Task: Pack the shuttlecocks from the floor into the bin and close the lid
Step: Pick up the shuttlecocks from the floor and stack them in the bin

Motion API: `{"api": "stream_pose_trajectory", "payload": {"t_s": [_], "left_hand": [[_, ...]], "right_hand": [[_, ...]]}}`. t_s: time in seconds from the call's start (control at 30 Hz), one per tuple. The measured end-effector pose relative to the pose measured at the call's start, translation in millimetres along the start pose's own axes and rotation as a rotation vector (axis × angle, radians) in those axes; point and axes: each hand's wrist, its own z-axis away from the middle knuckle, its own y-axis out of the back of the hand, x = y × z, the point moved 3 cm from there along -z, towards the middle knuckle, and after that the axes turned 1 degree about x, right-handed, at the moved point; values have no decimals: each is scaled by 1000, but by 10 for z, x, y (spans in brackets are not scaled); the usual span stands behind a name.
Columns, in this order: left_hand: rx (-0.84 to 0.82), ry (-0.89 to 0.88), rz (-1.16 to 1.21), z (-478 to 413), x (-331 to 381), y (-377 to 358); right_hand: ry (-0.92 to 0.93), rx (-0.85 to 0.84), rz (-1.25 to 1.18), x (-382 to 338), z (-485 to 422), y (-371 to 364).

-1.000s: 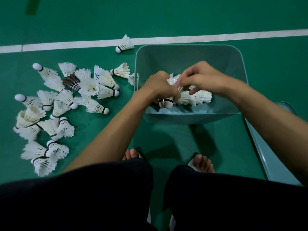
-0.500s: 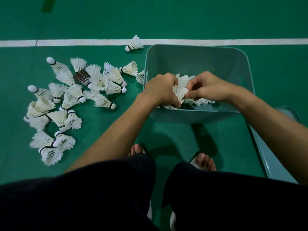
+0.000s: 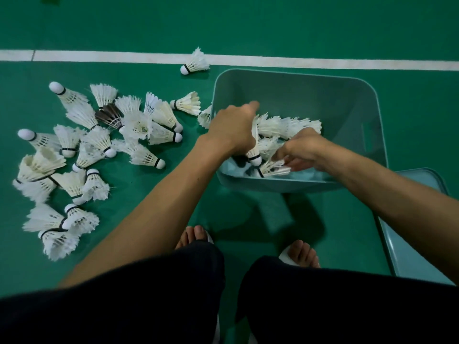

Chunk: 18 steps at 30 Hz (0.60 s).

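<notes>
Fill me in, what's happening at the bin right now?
A person crouches over the open bin, both hands inside it arranging shuttlecocks. The left hand presses on the stack of shuttlecocks in the bin; the right hand works beside it, its grip unclear. A large pile of shuttlecocks remains on the green floor to the left, one lone shuttlecock near the white line. The lid lies off, at the right.

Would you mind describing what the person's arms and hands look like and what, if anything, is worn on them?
Both forearms are bare, with no sleeves showing. The left hand and right hand wear no gloves, and no watch, bracelet or ring can be seen on either. The fingers are partly hidden among the feathers, so small items there cannot be ruled out. Lower down, dark trousers cover the legs, and the toes are bare.
</notes>
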Motion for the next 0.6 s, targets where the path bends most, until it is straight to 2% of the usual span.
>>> {"api": "stream_pose_trajectory", "payload": {"t_s": [0.1,0.17,0.43,0.5,0.6], "left_hand": [[152,35,24,-3,2,20],[261,76,77,8,4,58],[345,104,145,-3,-16,77],[358,78,175,5,-15,58],[336,54,208,27,-1,45]], "right_hand": [[-208,-252,-164,6,-64,-316],[-266,-328,-224,-33,-163,-511],[-330,-394,-118,-89,-373,-795],[-290,-383,-49,-88,-343,-682],[-155,-270,188,-129,-226,-274]]}}
